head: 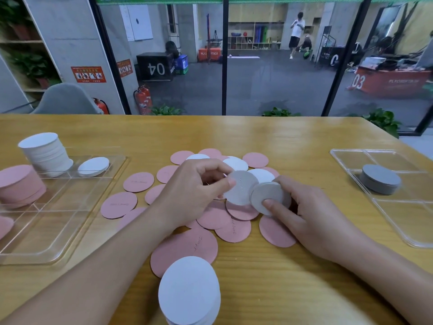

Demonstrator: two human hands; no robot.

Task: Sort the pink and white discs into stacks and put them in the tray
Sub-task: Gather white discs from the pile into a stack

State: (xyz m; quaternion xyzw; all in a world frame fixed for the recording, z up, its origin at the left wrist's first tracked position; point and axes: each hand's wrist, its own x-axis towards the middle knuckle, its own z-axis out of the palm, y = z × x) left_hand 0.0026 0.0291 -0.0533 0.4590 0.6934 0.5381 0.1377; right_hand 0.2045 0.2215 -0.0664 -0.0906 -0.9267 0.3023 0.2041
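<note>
Loose pink discs [118, 205] and a few white discs [235, 163] lie scattered in the middle of the table. My left hand [192, 193] pinches a single white disc [241, 188] above the pile. My right hand [311, 214] grips a small stack of white discs [269, 195], thumb on top, its edge touching the left hand's disc. A clear tray [70, 202] on the left holds a tall white stack [45, 153], a short white stack [93, 166] and a pink stack [20, 186]. Another white stack [189, 292] stands at the near edge.
A second clear tray [398, 207] at the right holds a grey disc stack [379, 179]. A pink disc [4, 226] shows at the left edge. Beyond the table's far edge is a glass wall, with a grey chair [65, 99] at the back left.
</note>
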